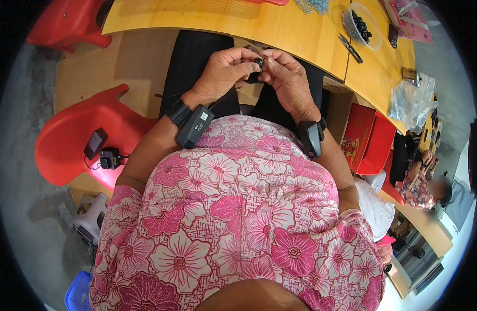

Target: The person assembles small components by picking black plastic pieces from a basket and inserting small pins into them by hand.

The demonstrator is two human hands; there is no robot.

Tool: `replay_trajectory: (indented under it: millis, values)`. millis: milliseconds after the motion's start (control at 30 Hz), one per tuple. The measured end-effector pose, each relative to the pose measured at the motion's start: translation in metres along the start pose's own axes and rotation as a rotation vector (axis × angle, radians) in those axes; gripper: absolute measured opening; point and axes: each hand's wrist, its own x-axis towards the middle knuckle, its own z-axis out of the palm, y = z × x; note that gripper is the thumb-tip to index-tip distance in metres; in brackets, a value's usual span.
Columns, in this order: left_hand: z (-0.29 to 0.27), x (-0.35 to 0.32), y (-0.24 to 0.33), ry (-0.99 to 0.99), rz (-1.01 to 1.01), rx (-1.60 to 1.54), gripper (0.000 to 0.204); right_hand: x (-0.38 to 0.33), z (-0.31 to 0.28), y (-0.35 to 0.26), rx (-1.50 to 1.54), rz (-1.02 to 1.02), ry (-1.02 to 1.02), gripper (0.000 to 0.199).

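My left hand (225, 72) and my right hand (285, 78) meet above my lap, just below the edge of the yellow table (280, 28). Together their fingertips pinch a small black round part (258, 62); another dark piece (253, 79) shows just beneath it between the hands. Which hand carries the part's weight I cannot tell. Each wrist wears a black band with a small device on it. My pink flowered top fills the lower middle of the view.
On the table lie a clear bowl of small black parts (362, 25), dark tweezers or snips (350, 47) and a clear plastic bag (410, 102). A red chair (77, 140) holding a charger stands at my left. A red box (368, 137) sits at my right; another person sits far right.
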Motion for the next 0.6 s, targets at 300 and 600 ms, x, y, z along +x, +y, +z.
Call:
replay_trajectory:
  millis: [300,600]
  values:
    - [0.003,-0.007,0.0,-0.063,-0.019,-0.049,0.017,-0.006,0.008,-0.018,-0.421,-0.091,0.063,0.011]
    - [0.004,0.001,0.015,-0.049,-0.117,-0.153,0.016,0.076,0.036,-0.104,-0.969,-0.541,0.083,0.008]
